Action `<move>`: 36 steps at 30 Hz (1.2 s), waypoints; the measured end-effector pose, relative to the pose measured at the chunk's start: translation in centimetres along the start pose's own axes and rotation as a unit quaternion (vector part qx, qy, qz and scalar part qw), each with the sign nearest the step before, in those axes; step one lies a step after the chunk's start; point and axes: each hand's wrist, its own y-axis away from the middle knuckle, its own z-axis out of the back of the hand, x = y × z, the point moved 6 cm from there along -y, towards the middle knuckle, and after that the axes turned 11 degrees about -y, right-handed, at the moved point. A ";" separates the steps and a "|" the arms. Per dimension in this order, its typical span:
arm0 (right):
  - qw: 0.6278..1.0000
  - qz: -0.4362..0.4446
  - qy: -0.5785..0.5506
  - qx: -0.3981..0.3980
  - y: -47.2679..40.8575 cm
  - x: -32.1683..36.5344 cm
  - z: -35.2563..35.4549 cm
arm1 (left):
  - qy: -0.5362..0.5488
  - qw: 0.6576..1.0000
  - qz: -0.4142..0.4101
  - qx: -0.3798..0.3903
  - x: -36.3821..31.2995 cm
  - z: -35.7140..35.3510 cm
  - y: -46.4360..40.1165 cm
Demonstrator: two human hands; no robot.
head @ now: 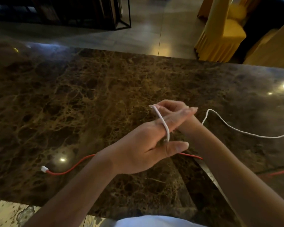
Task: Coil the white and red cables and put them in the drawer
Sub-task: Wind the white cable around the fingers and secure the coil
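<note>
Dim marble table (105, 89); yellow chairs (220, 35), perhaps.

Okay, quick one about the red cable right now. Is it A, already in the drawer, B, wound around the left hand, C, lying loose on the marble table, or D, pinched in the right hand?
C: the red cable lies loose on the marble table, running under the arms, while only the white cable loops over the straight fingers of the left hand, its end pinched by the right hand.
</note>
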 end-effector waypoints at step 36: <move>0.945 0.042 -0.127 0.300 2.9 5.7 -1.7 | 0.187 0.962 0.098 0.175 2.3 -2.9 2.4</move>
